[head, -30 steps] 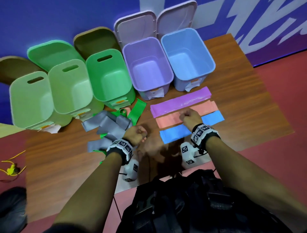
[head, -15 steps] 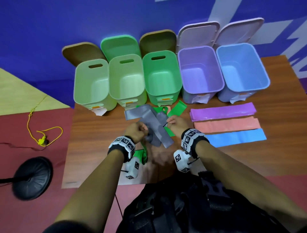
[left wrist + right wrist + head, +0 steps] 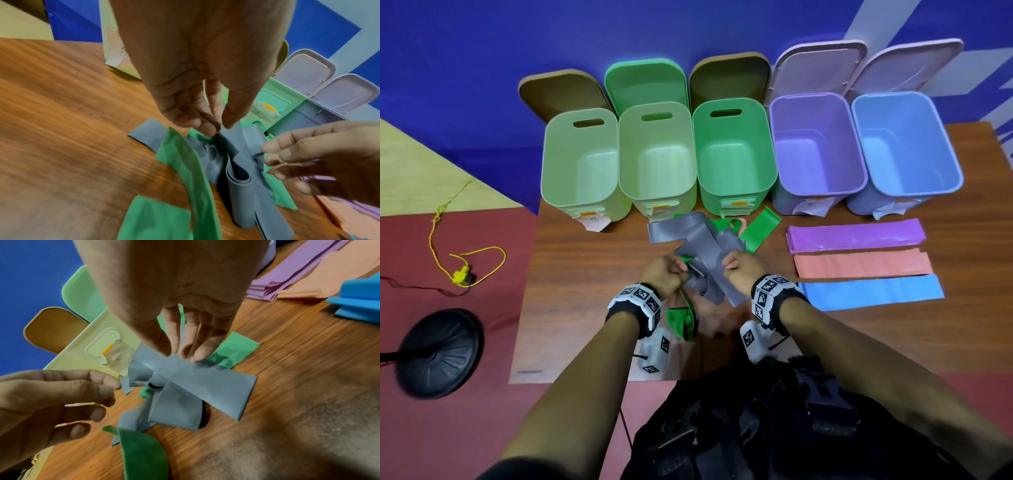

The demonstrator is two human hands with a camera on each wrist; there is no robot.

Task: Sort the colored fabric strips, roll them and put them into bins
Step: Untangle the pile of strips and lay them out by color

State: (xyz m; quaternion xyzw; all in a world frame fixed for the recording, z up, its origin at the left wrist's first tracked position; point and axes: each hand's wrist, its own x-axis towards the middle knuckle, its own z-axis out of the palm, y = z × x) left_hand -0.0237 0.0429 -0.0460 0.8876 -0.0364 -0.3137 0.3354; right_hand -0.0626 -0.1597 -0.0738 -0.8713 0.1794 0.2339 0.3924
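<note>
The grey strips [image 3: 700,251] are being worked at the middle of the table [image 3: 585,274], tangled with green strips [image 3: 760,231] just in front of the green bins [image 3: 734,161]. A fold of grey is pinched by the left hand [image 3: 666,277], thumb against fingertips, as the left wrist view shows. The right hand [image 3: 741,269] is set on the grey too; its fingers [image 3: 191,344] are bunched and pointed down with the tips on the top band, but whether an edge is truly nipped cannot be told.

Sorting is partly done: purple [image 3: 854,234], salmon [image 3: 861,263] and blue [image 3: 871,291] stacks are laid flat to the right, well apart from the heap. All five bins look empty.

The material is judged thin, limp and light, likely a bit clingy; loops sag and fold over one another. A grip near one free end would serve best, so the band can be drawn clear of the green rather than dragged with it.
</note>
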